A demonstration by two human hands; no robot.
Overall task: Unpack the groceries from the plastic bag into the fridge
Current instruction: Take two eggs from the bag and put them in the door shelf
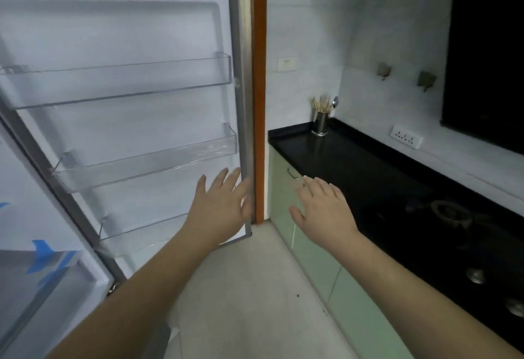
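Observation:
The fridge door (127,35) stands wide open on the left, its white inner side facing me with three clear plastic shelves (147,165), all bare. My left hand (221,205) is open with fingers spread, next to the door's grey outer edge near the lower shelves. My right hand (323,208) is also open and empty, held in the air in front of the green cabinets. A bit of the fridge interior (34,268) with blue tape strips shows at bottom left. No plastic bag or groceries are in view.
A black countertop (354,165) runs along the right with a gas hob (453,216) and a steel utensil holder (320,123). Green cabinet doors (312,253) sit below it. An orange door frame (259,89) stands behind the fridge door. Pale floor (241,287) lies between.

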